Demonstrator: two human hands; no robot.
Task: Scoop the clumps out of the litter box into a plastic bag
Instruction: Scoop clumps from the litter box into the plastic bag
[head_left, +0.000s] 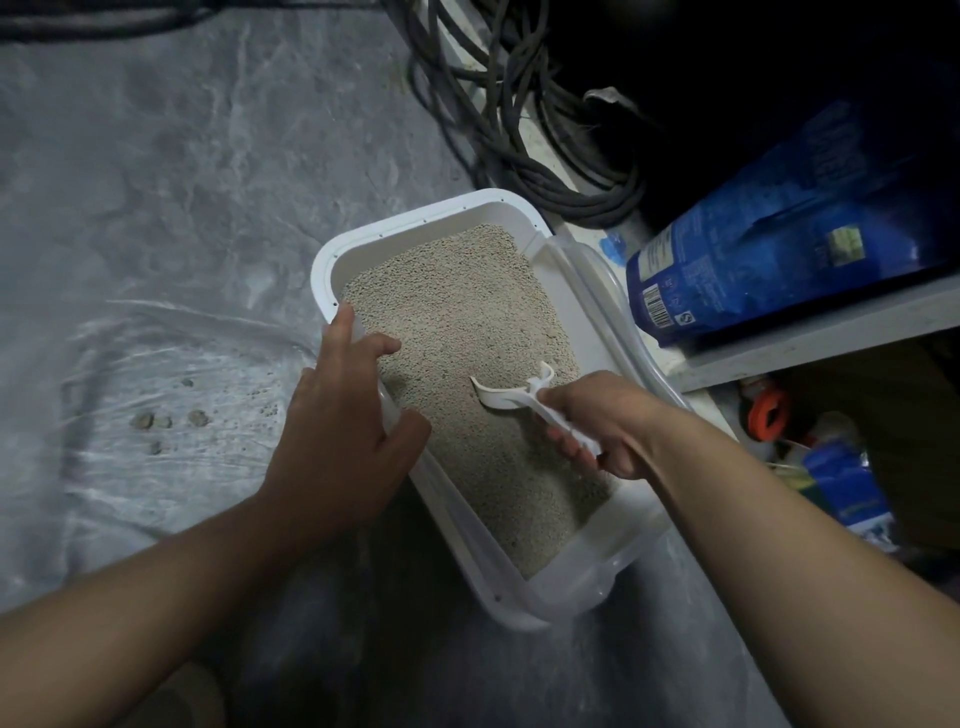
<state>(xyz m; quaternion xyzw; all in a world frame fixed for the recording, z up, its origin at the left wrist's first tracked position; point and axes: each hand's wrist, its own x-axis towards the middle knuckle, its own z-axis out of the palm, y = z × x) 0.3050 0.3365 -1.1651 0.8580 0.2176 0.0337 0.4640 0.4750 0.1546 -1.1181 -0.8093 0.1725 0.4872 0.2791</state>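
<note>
Filling the white litter box (332, 260) almost to its walls, the pale beige litter (467, 332) lies fine-grained and fairly level, with no clump plainly showing on its surface. The box sits on the grey floor (156, 156), its far rim near a tangle of dark cables (519, 130) and its right side close beside a shelf (810, 343) carrying a blue bag (779, 249). To its left a clear plastic bag (171, 364) lies spread flat on open floor, holding a few small clumps (156, 421). The left hand (337, 431) grips the box's left rim, fingers curled over the edge. The right hand (608, 421) clasps the handle of a white scoop (519, 395), whose head rests in the litter near the middle.
</note>
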